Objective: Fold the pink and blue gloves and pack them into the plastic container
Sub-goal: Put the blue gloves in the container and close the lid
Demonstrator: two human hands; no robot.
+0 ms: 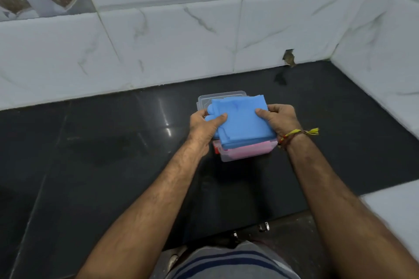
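A folded blue glove (242, 120) lies flat on top of a clear plastic container (229, 157) on the dark countertop. Folded pink glove material (249, 151) shows through the container's near wall, under the blue one. My left hand (204, 125) grips the blue glove's left edge, thumb on top. My right hand (280, 118) grips its right edge the same way; a yellow and red thread is tied around that wrist. A clear lid (204, 98) shows just behind the glove; I cannot tell if it is attached.
The black countertop (113, 142) runs to a white marble-tiled wall (181, 41) at the back and right. A chipped hole (289, 56) marks the tile at the back right. A white surface (396, 206) sits at the near right corner.
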